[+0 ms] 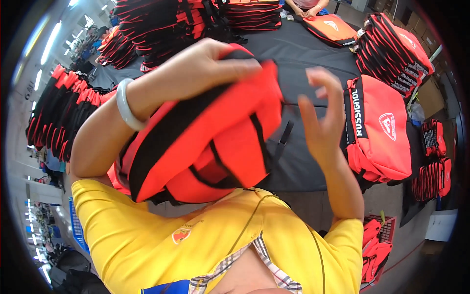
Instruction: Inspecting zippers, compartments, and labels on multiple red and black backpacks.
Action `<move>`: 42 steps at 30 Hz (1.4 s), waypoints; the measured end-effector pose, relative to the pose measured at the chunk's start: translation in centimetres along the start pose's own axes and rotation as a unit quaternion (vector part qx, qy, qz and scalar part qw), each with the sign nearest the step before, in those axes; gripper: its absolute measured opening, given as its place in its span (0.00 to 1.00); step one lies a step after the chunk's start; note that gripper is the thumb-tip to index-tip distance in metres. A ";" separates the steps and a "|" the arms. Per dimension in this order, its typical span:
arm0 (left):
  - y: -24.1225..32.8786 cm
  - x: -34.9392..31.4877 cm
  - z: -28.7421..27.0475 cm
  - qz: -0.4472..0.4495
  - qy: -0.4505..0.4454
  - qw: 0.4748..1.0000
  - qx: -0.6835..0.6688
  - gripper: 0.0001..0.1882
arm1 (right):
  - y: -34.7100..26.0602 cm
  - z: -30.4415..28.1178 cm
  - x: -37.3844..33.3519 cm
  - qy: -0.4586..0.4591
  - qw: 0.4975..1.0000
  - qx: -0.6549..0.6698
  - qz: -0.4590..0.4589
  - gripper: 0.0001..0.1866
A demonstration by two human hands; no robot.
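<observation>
A bright red bag with black bands [220,142], likely a backpack, is tilted up against my chest at the near edge of the table. My left hand [223,61], a pale bangle on its wrist, reaches across the bag and grips its top edge. Part of that hand is smeared by motion. To the right of the bag my right hand [323,117] is raised over the table, its fingers apart and partly curled, with nothing in them. Between the bag and this hand, a black strap [285,134] lies on the dark table top.
Another red bag [382,130] lies at the table's right edge, below a stack of red and black bags [391,54]. Tall stacks [161,29] stand at the back, more bags [63,115] at the left. Across the table, another person's hands [308,10] touch an orange-red bag [332,29].
</observation>
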State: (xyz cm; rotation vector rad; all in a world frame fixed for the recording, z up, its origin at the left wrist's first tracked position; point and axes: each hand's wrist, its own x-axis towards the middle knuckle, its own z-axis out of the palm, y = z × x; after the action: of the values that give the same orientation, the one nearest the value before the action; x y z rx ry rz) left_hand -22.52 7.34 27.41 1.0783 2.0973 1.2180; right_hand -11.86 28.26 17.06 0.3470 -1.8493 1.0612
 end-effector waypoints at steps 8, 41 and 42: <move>-2.8 -2.2 -14.9 -0.098 0.178 0.949 0.242 0.23 | 0.2 -4.6 -24.0 -0.363 0.763 0.326 0.424 0.16; -8.0 0.8 8.8 0.114 0.107 0.943 0.295 0.14 | -1.4 -8.8 -19.3 0.070 0.885 -0.049 0.458 0.19; -8.0 0.7 8.7 0.114 0.106 0.949 0.274 0.14 | -1.5 -7.8 -17.8 0.068 0.890 0.008 0.452 0.19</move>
State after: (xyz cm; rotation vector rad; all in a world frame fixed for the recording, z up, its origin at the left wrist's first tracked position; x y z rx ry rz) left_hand -19.75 9.85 16.15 1.5203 2.6277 0.8900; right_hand 2.86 30.04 4.44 -0.6471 -1.8820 1.6520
